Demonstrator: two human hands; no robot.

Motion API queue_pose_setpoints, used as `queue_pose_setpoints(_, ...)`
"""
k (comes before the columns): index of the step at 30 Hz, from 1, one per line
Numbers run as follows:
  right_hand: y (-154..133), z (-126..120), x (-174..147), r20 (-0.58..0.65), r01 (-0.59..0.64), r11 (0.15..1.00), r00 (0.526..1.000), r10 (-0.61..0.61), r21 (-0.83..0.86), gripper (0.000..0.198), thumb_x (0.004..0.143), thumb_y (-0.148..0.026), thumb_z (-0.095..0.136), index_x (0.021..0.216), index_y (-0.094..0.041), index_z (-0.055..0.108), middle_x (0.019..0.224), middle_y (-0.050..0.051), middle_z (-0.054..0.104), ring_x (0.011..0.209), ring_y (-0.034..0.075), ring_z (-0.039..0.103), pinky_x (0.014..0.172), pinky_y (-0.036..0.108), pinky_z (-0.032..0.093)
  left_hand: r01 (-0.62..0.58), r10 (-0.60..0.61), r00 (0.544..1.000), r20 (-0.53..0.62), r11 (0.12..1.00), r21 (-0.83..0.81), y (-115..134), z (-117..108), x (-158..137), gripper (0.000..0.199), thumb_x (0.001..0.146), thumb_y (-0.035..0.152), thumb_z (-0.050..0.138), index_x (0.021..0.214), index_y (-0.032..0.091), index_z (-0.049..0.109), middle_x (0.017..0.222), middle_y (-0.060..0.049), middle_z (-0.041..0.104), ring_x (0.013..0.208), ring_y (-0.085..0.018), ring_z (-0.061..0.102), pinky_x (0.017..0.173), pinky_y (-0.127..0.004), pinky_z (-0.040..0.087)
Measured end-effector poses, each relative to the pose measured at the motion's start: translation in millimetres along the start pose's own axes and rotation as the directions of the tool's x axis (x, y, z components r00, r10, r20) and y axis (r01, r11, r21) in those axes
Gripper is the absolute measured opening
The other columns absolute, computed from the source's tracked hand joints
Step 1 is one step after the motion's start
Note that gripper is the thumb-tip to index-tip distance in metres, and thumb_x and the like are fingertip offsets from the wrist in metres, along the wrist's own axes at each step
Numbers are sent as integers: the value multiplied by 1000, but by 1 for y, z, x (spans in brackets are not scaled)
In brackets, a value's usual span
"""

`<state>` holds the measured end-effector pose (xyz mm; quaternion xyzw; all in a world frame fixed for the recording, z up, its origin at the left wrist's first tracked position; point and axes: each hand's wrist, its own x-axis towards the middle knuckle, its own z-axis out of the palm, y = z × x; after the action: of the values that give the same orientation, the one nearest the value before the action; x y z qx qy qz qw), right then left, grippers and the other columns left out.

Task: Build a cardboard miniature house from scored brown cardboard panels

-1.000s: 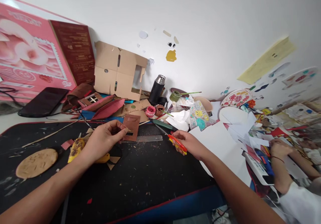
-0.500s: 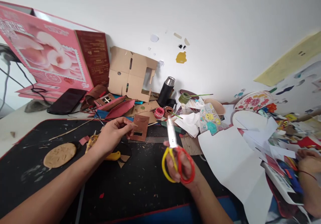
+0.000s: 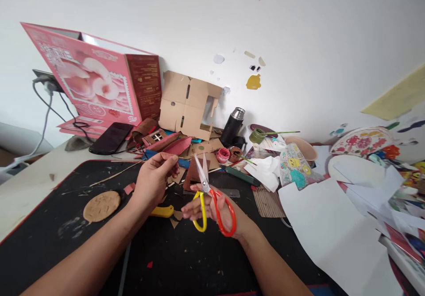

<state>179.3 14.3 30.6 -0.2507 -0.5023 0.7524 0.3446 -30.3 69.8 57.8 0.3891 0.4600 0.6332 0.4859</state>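
Scissors with one yellow and one red handle (image 3: 230, 229) are in my right hand (image 3: 217, 209), which has its thumb and fingers through the loops. Their blades stand apart and point up and away, to the right of my left hand (image 3: 157, 174). That hand is closed in a pinch of thumb and forefinger; whatever lies between the fingertips is too small to make out. Behind the blades a brown cardboard piece (image 3: 192, 176) lies on the black mat, partly covered. Under my left wrist shows a yellow-handled tool (image 3: 162, 211), its other end hidden.
A tan oval disc (image 3: 101, 206) lies left on the mat. Open paint jars (image 3: 222, 155), a black flask (image 3: 232, 127) and cut cardboard (image 3: 186, 103) stand along the wall. A phone (image 3: 111, 138) lies near the pink box (image 3: 96, 83). White paper (image 3: 318, 225) covers the right side.
My right hand has moved left, closer to my left hand, and the scissor blades have spread apart. The view has turned left, and the other person's arm at the right has left it.
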Motion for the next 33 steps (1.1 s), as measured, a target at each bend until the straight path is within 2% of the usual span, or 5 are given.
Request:
queue_pose_setpoints(3,2,5,13,23,-36,999,999,36,-5,92,82,-92,61,141,-22,58,116,17,77,101,31,79,93,47,56,-27,27,999,-27,1000,2,1,-2,1,26,76,42,77,75,22,60,62,3,61,54,-13,54,54,-25,45)
queue_pose_setpoints(6,4,9,23,-92,-45,998,995,41,-44,78,87,-84,65,131,-19,60,96,10,76,70,22,76,73,38,58,-56,57,997,-57,998,8,0,-4,1,26,78,43,76,77,21,61,63,3,62,54,-13,55,55,-25,46)
queue_pose_setpoints(9,6,17,30,-190,-26,998,982,15,-57,69,89,-80,68,121,-19,61,81,2,70,54,16,67,61,32,56,-75,74,996,-57,997,-4,-2,-5,0,25,79,41,78,79,21,63,64,3,63,56,-13,56,56,-25,48)
queue_pose_setpoints(18,10,37,39,-245,-29,998,969,15,-54,64,86,-78,72,112,-21,56,70,-6,63,44,13,63,51,26,53,-100,100,995,7,988,116,0,-1,-11,20,83,36,77,81,21,64,64,3,65,55,-12,58,56,-24,49)
queue_pose_setpoints(33,11,49,45,-298,17,1000,954,-24,-23,55,83,-68,79,91,-24,48,64,-9,59,38,11,58,40,21,46,-138,137,990,23,981,134,-10,2,-15,22,77,35,81,79,19,66,66,2,68,55,-12,60,54,-22,50)
